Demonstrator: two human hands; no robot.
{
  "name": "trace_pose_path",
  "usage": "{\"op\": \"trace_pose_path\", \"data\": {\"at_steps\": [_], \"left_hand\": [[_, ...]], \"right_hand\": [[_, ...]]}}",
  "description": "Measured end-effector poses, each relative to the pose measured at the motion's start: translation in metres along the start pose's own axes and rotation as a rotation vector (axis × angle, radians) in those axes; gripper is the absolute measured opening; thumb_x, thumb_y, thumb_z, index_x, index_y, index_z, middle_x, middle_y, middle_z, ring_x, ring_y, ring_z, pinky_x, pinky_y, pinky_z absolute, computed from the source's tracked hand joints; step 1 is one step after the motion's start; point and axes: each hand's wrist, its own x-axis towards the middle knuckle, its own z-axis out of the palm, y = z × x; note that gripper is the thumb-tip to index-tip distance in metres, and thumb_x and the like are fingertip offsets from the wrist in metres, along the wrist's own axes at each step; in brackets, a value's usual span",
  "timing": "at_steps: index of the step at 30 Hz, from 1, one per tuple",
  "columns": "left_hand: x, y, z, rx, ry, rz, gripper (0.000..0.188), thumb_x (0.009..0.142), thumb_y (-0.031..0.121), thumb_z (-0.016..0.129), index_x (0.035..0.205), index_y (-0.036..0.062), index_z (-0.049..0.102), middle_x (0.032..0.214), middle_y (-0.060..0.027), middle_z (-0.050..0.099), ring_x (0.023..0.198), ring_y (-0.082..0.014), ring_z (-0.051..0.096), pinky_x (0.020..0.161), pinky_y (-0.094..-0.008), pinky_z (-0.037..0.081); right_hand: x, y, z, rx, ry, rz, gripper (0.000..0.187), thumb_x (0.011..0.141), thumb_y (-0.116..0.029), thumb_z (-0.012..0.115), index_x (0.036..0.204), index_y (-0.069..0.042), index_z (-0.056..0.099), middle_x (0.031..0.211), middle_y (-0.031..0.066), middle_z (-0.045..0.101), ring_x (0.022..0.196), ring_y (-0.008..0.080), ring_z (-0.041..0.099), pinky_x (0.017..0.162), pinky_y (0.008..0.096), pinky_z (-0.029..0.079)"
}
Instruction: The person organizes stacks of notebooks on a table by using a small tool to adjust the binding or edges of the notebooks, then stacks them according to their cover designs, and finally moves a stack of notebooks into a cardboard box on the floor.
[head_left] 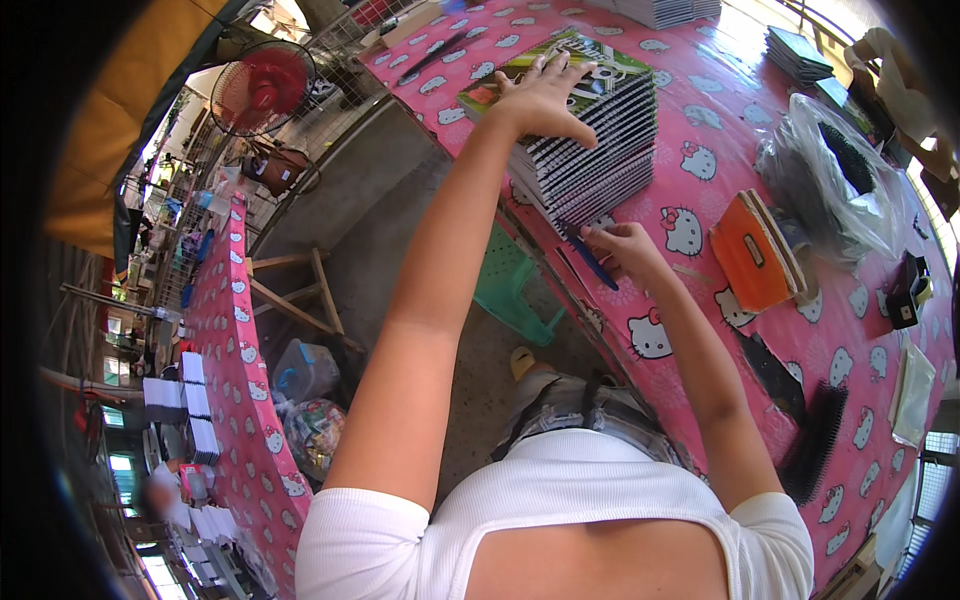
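A tall stack of spiral-bound notebooks (600, 135) stands near the table's edge, black coils turned toward me and a green patterned cover on top. My left hand (545, 98) lies on the top cover with its fingers spread. Low beside the stack, my right hand (628, 252) has its fingers closed around a slim tool with a blue handle (598, 266). The tool's dark end touches or nearly touches the lowest coils; its exact kind is hard to make out.
The pink patterned table (655, 385) also bears an orange pouch (757, 252), a clear plastic bag (835, 180) of black coils, a loose black coil bundle (815, 440) and a black tape dispenser (908, 292). A green plastic stool (515, 290) stands below the edge. A red fan (262, 88) is at far left.
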Motion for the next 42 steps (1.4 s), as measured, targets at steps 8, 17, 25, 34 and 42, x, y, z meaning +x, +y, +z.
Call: {"op": "trace_pose_path", "data": {"at_steps": [8, 17, 25, 34, 42], "left_hand": [[0.0, 0.0, 0.001, -0.003, 0.003, -0.008, 0.108, 0.051, 0.05, 0.077, 0.143, 0.0332, 0.022, 0.153, -0.0072, 0.013, 0.141, -0.0309, 0.009, 0.104, -0.0669, 0.007], [0.0, 0.001, 0.0, -0.003, -0.006, 0.001, 0.111, 0.05, 0.052, 0.076, 0.144, 0.0319, 0.02, 0.153, -0.0086, 0.013, 0.141, -0.0311, 0.009, 0.103, -0.0679, 0.007], [0.0, 0.003, -0.002, 0.005, -0.008, -0.003, 0.11, 0.051, 0.053, 0.076, 0.144, 0.0306, 0.021, 0.153, -0.0085, 0.012, 0.14, -0.0312, 0.009, 0.104, -0.068, 0.007], [0.0, 0.005, -0.003, 0.009, -0.017, -0.007, 0.11, 0.051, 0.052, 0.075, 0.144, 0.0314, 0.02, 0.153, -0.0079, 0.012, 0.14, -0.031, 0.009, 0.104, -0.0675, 0.007], [0.0, 0.003, -0.001, 0.01, -0.006, -0.014, 0.111, 0.05, 0.051, 0.076, 0.144, 0.0318, 0.021, 0.153, -0.0078, 0.013, 0.14, -0.0305, 0.01, 0.104, -0.0673, 0.008]], "right_hand": [[-0.011, 0.031, 0.015, -0.964, 0.647, -0.933, 0.04, 0.069, -0.027, 0.074, 0.1, -0.006, 0.059, 0.094, 0.0141, 0.056, 0.088, 0.0322, 0.057, 0.072, 0.0397, 0.046], [0.005, 0.002, -0.003, -0.318, 0.094, -0.114, 0.045, 0.072, -0.04, 0.072, 0.088, 0.001, 0.066, 0.072, 0.0124, 0.062, 0.066, 0.0233, 0.061, 0.063, 0.0367, 0.049], [-0.003, 0.035, 0.007, -0.947, 0.557, -0.828, 0.047, 0.069, -0.036, 0.073, 0.103, -0.006, 0.057, 0.091, 0.0117, 0.054, 0.085, 0.0301, 0.056, 0.073, 0.0417, 0.044], [0.011, 0.009, -0.006, -0.591, 0.161, -0.339, 0.043, 0.071, -0.037, 0.072, 0.091, 0.0, 0.063, 0.08, 0.0131, 0.061, 0.073, 0.0284, 0.062, 0.067, 0.0392, 0.048], [-0.006, 0.02, 0.004, -1.001, 0.479, -0.676, 0.047, 0.07, -0.04, 0.072, 0.099, -0.005, 0.06, 0.09, 0.0117, 0.058, 0.086, 0.0279, 0.06, 0.073, 0.0426, 0.044]]}}
